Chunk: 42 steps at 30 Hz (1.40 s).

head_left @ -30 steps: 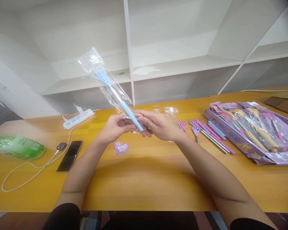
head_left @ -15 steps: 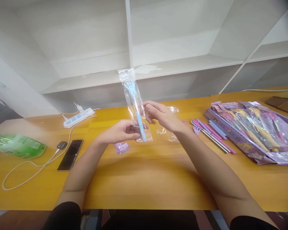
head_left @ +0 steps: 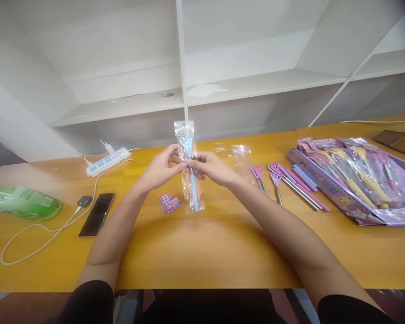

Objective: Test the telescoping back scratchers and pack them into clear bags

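Observation:
Between my hands, a light-blue back scratcher stands nearly upright inside a clear plastic bag, its hand-shaped head at the top. My left hand pinches the bag's left side just below the head. From the right, my right hand grips the same spot, thumb in front. Small purple printed cards lie on the table below my left hand. Right of my right hand are clear plastic bags, pink scratcher heads and a purple scratcher head on metal rods.
A purple display box with several bagged back scratchers stands at the right, beside loose pink and blue handle tubes. At the left are a phone, a white cable, a power strip and a green pouch. White shelves rise behind.
The bagged back scratcher has come lower and turned more upright. My left hand has moved up from the handle's lower end to near the head; my right hand has closed on the bag.

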Each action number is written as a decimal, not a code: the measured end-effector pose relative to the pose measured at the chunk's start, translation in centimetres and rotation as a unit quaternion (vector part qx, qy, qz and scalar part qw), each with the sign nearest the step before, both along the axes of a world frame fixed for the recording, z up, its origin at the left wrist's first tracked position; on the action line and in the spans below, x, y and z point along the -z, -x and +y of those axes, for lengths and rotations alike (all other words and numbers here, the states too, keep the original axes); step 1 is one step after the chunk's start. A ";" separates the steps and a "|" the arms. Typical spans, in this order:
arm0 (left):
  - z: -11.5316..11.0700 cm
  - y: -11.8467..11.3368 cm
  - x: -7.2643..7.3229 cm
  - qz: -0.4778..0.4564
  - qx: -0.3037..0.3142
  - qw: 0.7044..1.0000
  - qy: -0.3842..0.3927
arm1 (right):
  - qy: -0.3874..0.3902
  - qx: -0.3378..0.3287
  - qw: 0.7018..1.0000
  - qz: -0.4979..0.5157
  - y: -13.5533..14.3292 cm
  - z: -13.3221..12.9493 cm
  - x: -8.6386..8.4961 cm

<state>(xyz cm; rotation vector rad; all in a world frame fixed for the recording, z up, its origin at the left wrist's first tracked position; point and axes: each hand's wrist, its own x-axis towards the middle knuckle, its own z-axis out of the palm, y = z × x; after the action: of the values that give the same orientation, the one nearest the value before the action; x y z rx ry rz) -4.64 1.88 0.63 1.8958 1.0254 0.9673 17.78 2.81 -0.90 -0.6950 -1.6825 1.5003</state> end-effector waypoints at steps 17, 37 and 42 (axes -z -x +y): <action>0.1 -0.4 -0.2 -0.099 -0.076 0.989 -0.084 | 0.030 -0.106 0.993 -0.045 0.2 -0.1 0.1; -0.1 -0.8 -0.9 -0.115 -0.152 0.969 -0.159 | 0.057 -0.322 0.934 -0.147 0.7 0.9 3.1; -0.6 -1.0 -0.9 -0.130 -0.131 0.978 -0.100 | 0.049 -0.328 0.934 -0.133 0.7 2.5 5.7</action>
<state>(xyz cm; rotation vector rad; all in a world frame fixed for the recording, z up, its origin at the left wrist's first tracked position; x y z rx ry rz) -3.63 1.31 1.57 1.7573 1.0696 1.4779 17.07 5.33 -6.64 -0.4080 -2.1984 2.0263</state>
